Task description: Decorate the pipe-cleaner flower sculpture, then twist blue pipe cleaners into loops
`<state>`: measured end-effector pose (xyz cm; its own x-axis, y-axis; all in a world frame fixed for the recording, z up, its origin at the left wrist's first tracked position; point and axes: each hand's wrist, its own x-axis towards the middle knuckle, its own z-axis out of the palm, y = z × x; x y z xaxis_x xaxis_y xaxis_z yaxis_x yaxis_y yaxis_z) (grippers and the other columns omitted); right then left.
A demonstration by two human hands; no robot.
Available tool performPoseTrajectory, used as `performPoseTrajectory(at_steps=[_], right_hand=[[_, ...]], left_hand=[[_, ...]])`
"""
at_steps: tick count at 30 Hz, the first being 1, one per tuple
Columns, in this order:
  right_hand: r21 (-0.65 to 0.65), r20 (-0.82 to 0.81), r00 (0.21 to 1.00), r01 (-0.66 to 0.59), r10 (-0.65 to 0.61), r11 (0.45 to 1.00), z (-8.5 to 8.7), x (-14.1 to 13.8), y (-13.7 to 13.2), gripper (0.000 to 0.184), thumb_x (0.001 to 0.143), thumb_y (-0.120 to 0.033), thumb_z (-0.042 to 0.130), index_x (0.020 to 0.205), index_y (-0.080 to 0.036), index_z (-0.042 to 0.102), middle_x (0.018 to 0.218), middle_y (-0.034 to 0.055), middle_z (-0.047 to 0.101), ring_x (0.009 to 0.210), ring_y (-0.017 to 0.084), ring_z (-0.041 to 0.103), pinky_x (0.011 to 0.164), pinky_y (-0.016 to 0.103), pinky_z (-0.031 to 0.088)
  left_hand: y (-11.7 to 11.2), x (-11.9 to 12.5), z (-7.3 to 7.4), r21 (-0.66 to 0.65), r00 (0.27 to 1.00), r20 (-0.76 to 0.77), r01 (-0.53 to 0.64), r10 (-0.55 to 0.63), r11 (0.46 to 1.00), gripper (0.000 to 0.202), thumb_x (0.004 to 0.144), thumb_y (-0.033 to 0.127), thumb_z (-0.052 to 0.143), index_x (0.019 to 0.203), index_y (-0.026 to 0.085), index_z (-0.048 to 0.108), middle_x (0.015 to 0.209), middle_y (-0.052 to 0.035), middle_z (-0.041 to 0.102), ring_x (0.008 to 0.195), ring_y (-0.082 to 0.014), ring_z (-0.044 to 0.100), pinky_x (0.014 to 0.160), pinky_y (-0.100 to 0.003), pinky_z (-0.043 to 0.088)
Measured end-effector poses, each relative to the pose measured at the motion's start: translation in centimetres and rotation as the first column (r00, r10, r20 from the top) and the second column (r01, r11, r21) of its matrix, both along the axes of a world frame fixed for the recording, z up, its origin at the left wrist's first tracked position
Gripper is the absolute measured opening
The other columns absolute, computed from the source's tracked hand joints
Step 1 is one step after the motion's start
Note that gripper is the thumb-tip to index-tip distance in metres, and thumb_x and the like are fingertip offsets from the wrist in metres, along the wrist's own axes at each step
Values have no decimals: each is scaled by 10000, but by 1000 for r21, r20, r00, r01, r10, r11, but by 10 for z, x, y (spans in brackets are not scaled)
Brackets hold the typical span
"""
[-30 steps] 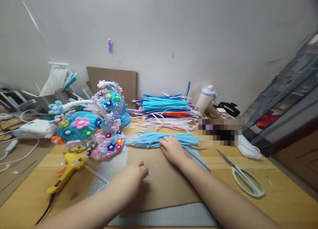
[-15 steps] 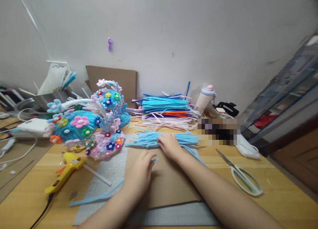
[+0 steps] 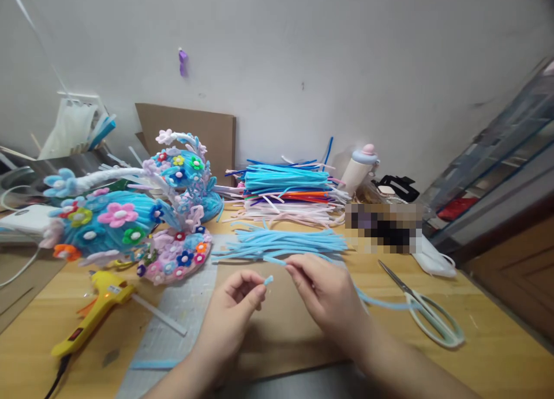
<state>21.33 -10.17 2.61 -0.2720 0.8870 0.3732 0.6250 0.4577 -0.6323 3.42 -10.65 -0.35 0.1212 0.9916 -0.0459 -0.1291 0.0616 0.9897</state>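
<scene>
My left hand is closed in a pinch on a light blue pipe cleaner; a short fuzzy end pokes out past the thumb. A blue length shows left of that wrist, perhaps its other end. My right hand pinches a second light blue pipe cleaner, its tip pointing left; a blue strand trailing out right of the hand reaches the scissors. Both hands are above a brown cardboard sheet, a small gap between them. Just behind lies a loose pile of light blue pipe cleaners.
Left stand pipe-cleaner flower decorations and a yellow glue gun with a glue stick in it. A multicoloured stack of pipe cleaners lies at the back, beside a white bottle. A grey cutting mat extends under the cardboard.
My right hand has left the pile and come nearer with a pipe cleaner in its fingers. My left hand has turned, showing its pinch. The view has shifted slightly right.
</scene>
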Motion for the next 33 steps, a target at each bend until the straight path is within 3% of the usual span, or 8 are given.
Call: performPoseTrajectory(at_steps=[2, 4, 6, 8, 16, 19, 23, 33], right_hand=[[-262, -158, 988, -45, 4, 964, 6, -8, -10, 188, 898, -348, 428, 839, -211, 543, 714, 16, 574, 636, 132, 510, 594, 257, 369], [-507, -372, 928, -208, 5, 836, 4, -15, -14, 215, 875, -394, 453, 786, -201, 486, 597, -32, 510, 500, 89, 424, 480, 217, 318], [-619, -552, 832, -365, -54, 695, -4, -19, -14, 239, 848, -430, 482, 805, -195, 459, 532, -70, 462, 411, 58, 327, 403, 188, 249], [-631, -643, 758, -440, -113, 639, -16, -21, -13, 263, 833, -447, 499, 857, -187, 466, 488, -92, 437, 367, 44, 268, 364, 173, 200], [-593, -762, 613, -532, -207, 604, -50, -20, -14, 278, 770, -420, 612, 800, -180, 475, 596, -68, 495, 384, 27, 338, 345, 149, 248], [-590, -753, 627, -510, -198, 626, -56, -19, -14, 297, 791, -449, 582, 765, -175, 472, 577, -66, 487, 373, 22, 320, 347, 152, 238], [-574, -725, 668, -450, -168, 685, -60, -19, -15, 356, 813, -502, 534, 708, -170, 459, 539, -64, 466, 367, 25, 326, 353, 160, 241], [-566, -757, 613, -443, -225, 695, -56, -20, -18, 329, 808, -467, 559, 710, -170, 458, 477, -83, 417, 377, 23, 271, 354, 151, 192]], left_hand=[[-1, 3, 4, -34, 994, 104, 47, -43, 998, 212, 726, 334, 679, 767, 152, 579, 664, 24, 550, 572, -75, 475, 565, -200, 389], [-3, 6, 5, -105, 977, 203, 93, -70, 990, 253, 699, 346, 705, 741, 151, 550, 625, 40, 519, 512, -55, 432, 485, -179, 337], [-3, 8, 4, -186, 961, 269, 110, -57, 976, 298, 666, 353, 731, 768, 160, 528, 586, 64, 479, 450, -36, 354, 416, -164, 244], [-3, 10, 1, -240, 957, 287, 113, -41, 964, 342, 646, 365, 742, 823, 169, 524, 549, 84, 446, 412, -27, 283, 394, -162, 182], [-5, 11, -11, -236, 996, 70, 72, -57, 969, 345, 625, 412, 740, 711, 141, 545, 544, 53, 505, 433, -43, 366, 420, -174, 258], [-7, 14, -16, -213, 998, 43, 63, -55, 975, 333, 648, 414, 723, 701, 146, 532, 540, 61, 497, 439, -44, 377, 429, -169, 278], [-10, 16, -19, -182, 999, 15, 43, -41, 982, 336, 637, 415, 727, 679, 151, 523, 537, 62, 503, 430, -49, 398, 420, -169, 298], [-13, 17, -13, -69, 997, -73, -46, 41, 997, 259, 636, 371, 728, 703, 142, 625, 670, -24, 633, 608, -131, 563, 566, -224, 445]])
